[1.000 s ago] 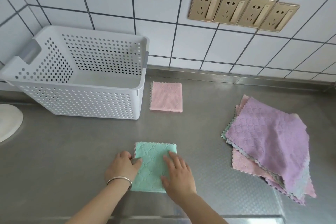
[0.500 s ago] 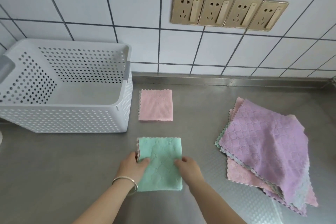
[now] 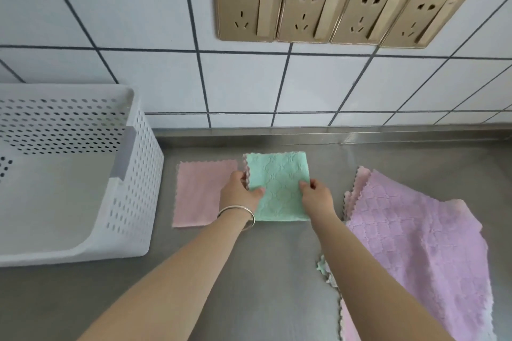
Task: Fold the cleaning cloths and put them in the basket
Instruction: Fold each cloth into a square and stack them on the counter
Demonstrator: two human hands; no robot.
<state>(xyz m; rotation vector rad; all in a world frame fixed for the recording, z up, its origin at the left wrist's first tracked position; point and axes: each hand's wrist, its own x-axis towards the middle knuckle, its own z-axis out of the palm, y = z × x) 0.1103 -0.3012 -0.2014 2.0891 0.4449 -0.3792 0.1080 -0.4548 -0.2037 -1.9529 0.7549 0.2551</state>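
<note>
A folded green cloth (image 3: 278, 183) is held over the steel counter near the back wall. My left hand (image 3: 240, 192) pinches its left edge and my right hand (image 3: 314, 194) pinches its right edge. Its left side overlaps the right edge of a folded pink cloth (image 3: 198, 194) lying flat on the counter. The white perforated basket (image 3: 133, 196) stands to the left with nothing visible inside. A loose pile of unfolded cloths, a purple cloth (image 3: 412, 235) on top, lies at the right.
The tiled wall with a row of gold sockets (image 3: 338, 8) rises right behind the cloths. A raised steel lip (image 3: 332, 135) runs along the back of the counter. Bare steel counter (image 3: 263, 271) shows between my forearms.
Both hands took hold of the green cloth's side edges and carried it away from me toward the wall, up beside the folded pink cloth. The camera has moved closer.
</note>
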